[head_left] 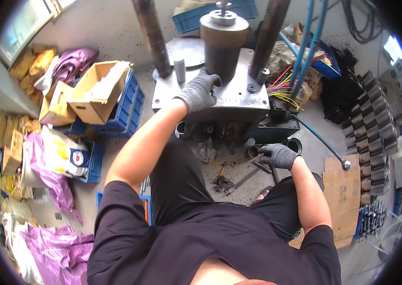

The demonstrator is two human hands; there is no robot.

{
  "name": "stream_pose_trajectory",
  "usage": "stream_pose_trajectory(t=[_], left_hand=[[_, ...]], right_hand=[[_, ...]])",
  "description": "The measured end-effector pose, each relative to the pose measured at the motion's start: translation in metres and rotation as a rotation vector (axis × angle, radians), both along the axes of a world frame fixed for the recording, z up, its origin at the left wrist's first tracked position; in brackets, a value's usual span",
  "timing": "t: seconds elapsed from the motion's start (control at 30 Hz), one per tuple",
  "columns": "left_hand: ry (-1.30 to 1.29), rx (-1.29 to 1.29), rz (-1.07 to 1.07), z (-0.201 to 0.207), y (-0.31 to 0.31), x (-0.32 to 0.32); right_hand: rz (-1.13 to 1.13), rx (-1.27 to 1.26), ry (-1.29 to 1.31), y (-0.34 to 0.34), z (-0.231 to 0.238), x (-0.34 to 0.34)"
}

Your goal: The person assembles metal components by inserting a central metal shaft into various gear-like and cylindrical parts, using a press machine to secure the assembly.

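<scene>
My left hand [198, 93], in a grey glove, lies over the front of a press's metal plate [248, 97]. Its fingers curl beside the base of a thick dark metal cylinder [221, 56]; the palm side is hidden. A small grey pin [179, 71] stands upright on the plate, to the left of the cylinder. Above my right knee, my gloved right hand [280, 156] has its fingers bent in at the rim of a short metal sleeve [252, 152], which it appears to grip. The sleeve's open end shows.
Two steel columns [153, 40] rise from the plate. A lever with a ball end [346, 165] juts out at right, near stacked metal tubes [374, 133] and flattened cardboard [341, 194]. Cardboard boxes [97, 92] and blue crates [127, 107] stand at left. Loose parts litter the floor.
</scene>
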State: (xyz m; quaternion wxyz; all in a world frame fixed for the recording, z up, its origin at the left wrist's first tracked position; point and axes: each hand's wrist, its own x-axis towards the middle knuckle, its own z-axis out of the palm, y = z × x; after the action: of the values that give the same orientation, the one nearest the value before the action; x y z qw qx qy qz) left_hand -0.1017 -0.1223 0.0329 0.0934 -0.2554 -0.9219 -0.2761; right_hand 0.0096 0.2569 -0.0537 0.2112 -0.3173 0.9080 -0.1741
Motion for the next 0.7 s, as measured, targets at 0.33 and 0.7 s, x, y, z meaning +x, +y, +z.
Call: stream_pose_trajectory(t=[0.33,0.7], left_hand=[[-0.072,0.163,0.170,-0.079,0.030,-0.050],[-0.104,-0.131,0.183,-0.039,0.032,0.000]], right_hand=[[-0.077,0.046,-0.031,0.018,0.015,0.016],[-0.138,0.128,-0.077,0.008,0.023,0.019]])
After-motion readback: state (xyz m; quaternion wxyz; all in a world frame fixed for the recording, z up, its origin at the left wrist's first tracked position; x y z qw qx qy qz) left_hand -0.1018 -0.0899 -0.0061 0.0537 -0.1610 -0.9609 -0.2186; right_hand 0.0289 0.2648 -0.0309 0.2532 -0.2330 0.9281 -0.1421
